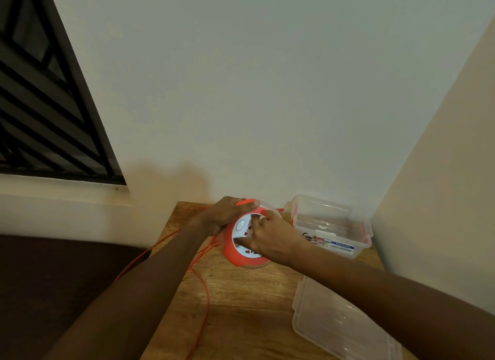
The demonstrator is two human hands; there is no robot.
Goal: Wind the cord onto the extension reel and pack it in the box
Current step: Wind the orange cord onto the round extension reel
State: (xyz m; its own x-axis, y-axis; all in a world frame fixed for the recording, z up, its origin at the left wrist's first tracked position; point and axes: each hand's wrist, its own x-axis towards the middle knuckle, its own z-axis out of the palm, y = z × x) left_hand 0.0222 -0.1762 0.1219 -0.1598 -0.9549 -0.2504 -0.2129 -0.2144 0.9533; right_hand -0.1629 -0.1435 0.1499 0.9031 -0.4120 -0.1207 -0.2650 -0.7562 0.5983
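An orange extension reel (pixel 232 252) with a white socket face stands tilted on the wooden table (pixel 241 300). My left hand (pixel 225 215) grips its upper rim and orange handle. My right hand (pixel 270 236) lies on the white face with fingers pressed into it. A thin orange cord (pixel 206 298) hangs loose from the reel's left side, trailing over the table's left edge and toward me. The clear plastic box (pixel 332 225) stands open at the table's back right, beside the reel.
The box's clear lid (pixel 342 325) lies flat on the table's near right. Walls close in behind and on the right. A dark seat (pixel 53 279) sits left of the table, under a barred window (pixel 40 105).
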